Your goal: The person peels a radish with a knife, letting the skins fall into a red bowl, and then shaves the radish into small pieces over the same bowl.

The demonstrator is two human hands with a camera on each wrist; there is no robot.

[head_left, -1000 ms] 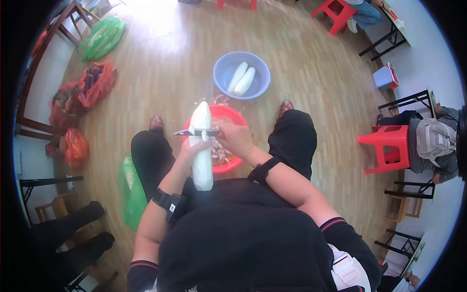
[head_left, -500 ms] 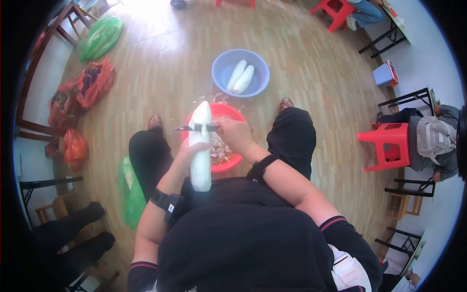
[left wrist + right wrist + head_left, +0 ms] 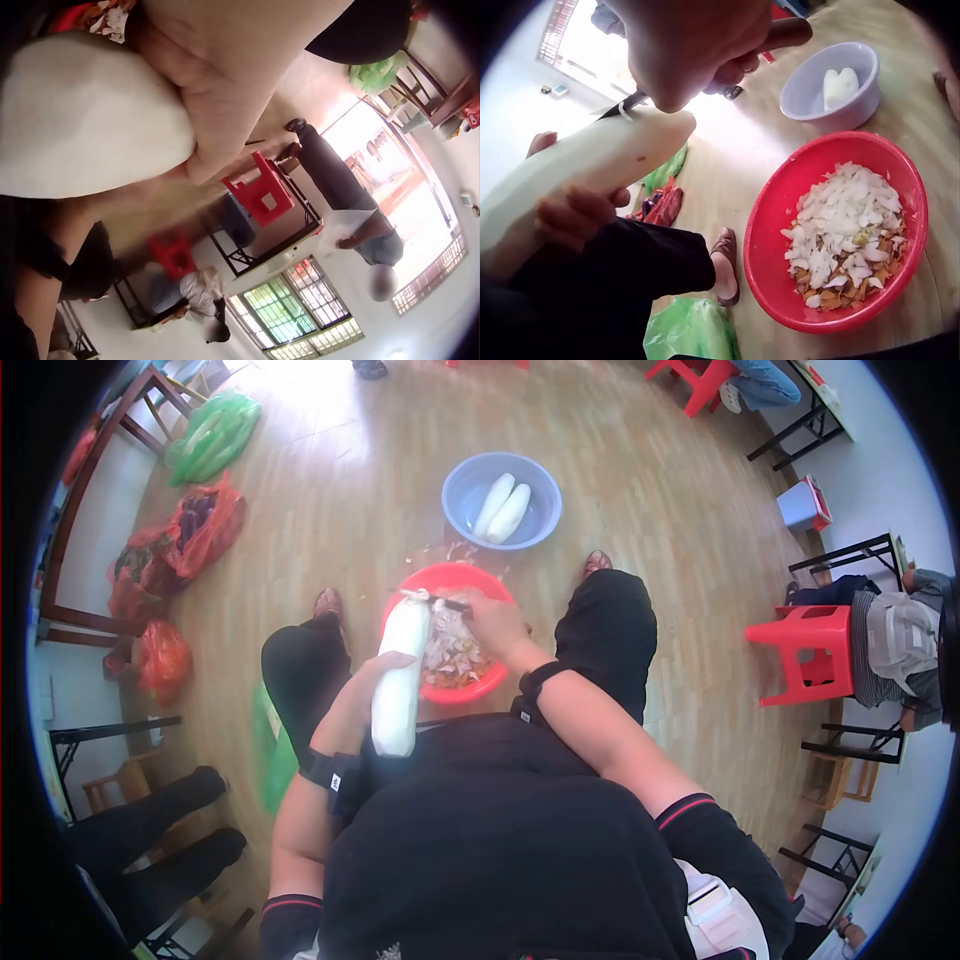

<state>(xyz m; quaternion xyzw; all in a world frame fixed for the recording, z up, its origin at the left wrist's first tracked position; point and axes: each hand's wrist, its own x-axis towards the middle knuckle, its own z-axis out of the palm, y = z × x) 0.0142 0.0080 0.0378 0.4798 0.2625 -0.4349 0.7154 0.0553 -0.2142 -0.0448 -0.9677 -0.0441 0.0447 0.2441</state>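
My left hand grips the middle of a long peeled white radish, its thumb across the top. In the right wrist view, the fingers of that hand wrap the radish from below. A knife with a brown handle is held in my right hand. Its dark blade lies against the radish near the far, tapered end, with a thin white shaving curling up beside it. Below both hands, a red basin holds white shavings over brown peelings.
Beyond the red basin stands a blue basin with two peeled radishes. Scraps lie on the floor between them. Red bags and a green bag line the left side. Red stools and seated people are at the right.
The knife has moved along the radish to its far end. The left hand has shifted the radish slightly left and toward me, and the whole head view has moved a little.
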